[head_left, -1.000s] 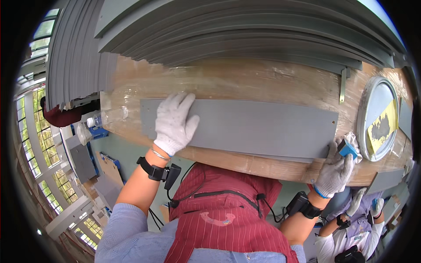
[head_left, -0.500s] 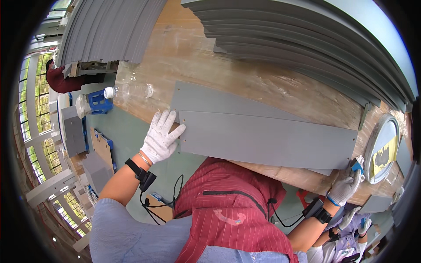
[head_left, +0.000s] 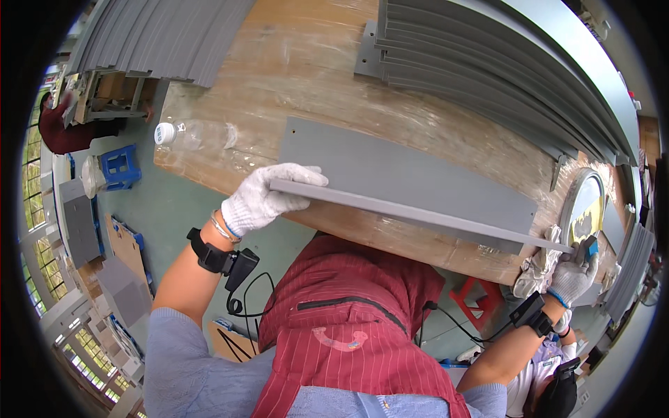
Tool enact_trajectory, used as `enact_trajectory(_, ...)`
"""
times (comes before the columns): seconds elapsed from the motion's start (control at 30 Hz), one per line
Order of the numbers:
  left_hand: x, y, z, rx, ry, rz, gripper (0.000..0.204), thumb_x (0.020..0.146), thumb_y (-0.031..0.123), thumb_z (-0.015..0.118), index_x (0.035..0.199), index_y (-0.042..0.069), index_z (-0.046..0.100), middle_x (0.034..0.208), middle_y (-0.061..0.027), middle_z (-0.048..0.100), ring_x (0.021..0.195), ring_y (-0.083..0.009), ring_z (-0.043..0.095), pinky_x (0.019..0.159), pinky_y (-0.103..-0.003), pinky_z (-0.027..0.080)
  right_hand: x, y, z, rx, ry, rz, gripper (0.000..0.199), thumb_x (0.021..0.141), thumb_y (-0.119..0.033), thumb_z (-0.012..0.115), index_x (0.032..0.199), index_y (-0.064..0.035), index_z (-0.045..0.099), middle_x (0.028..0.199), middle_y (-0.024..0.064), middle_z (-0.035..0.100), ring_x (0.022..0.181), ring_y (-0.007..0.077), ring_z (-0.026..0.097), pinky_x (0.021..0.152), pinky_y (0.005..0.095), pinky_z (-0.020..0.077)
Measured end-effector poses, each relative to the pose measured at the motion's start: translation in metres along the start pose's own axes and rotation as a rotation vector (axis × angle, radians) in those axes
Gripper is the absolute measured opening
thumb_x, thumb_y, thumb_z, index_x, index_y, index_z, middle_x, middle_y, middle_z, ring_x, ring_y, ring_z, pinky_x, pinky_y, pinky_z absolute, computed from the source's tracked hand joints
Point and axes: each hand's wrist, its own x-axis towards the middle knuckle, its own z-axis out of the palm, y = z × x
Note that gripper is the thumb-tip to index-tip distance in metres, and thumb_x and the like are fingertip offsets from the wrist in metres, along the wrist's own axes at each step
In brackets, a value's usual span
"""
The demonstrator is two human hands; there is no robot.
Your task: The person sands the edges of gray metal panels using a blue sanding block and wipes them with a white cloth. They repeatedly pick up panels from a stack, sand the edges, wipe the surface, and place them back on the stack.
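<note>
A long flat grey panel (head_left: 418, 212) is raised and tipped so that mainly its narrow edge faces me. My left hand (head_left: 268, 195), in a white knit glove, grips its left end, fingers over the top. At the right end, my gloved right hand (head_left: 571, 277) touches the panel and also holds a small blue-and-dark block (head_left: 591, 246); that hand's exact grip is partly hidden. A second grey panel (head_left: 390, 167), with small holes near its ends, lies flat on the film-covered table (head_left: 300, 76) just beyond the raised one.
Stacked grey panels (head_left: 460, 83) fill the far right, more (head_left: 164, 38) the far left. A clear plastic bottle (head_left: 198, 134) lies at the table's left edge. A round lid (head_left: 584, 202) and crumpled cloth (head_left: 538, 268) are at right. A co-worker (head_left: 533, 380) is lower right, another person (head_left: 66, 129) far left.
The upper panel has gone from lying flat to tipped up on edge, held at both ends. My left hand has closed around its end; my right hand has shifted right and slightly up.
</note>
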Motion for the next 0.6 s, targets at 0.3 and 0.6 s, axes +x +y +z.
enact_trajectory(0.3,0.029,-0.028,0.026,-0.811,0.219,-0.315,0.046,0.096,0.027,0.069,0.131,0.000,0.056,0.119,-0.0083,0.066,0.106,-0.0177,0.065,0.093,-0.033,0.054,-0.068,0.058,0.136,-0.073,-0.233,-0.069,0.037,0.099,-0.024,0.060,0.129,-0.0025,0.057,0.114,0.0135,0.066,0.092,0.0199,0.061,0.082,0.0383,0.0497)
enact_trajectory(0.6,0.026,-0.032,0.021,-1.150,0.176,-0.246,0.072,0.098,0.058,0.052,0.137,-0.003,0.050,0.127,-0.0123,0.062,0.116,-0.0219,0.061,0.099,-0.036,0.051,-0.184,0.149,0.321,-0.564,-0.632,-0.069,0.046,0.083,0.005,0.066,0.127,-0.0031,0.054,0.117,0.0139,0.064,0.105,0.0211,0.062,0.090,0.0344,0.0529)
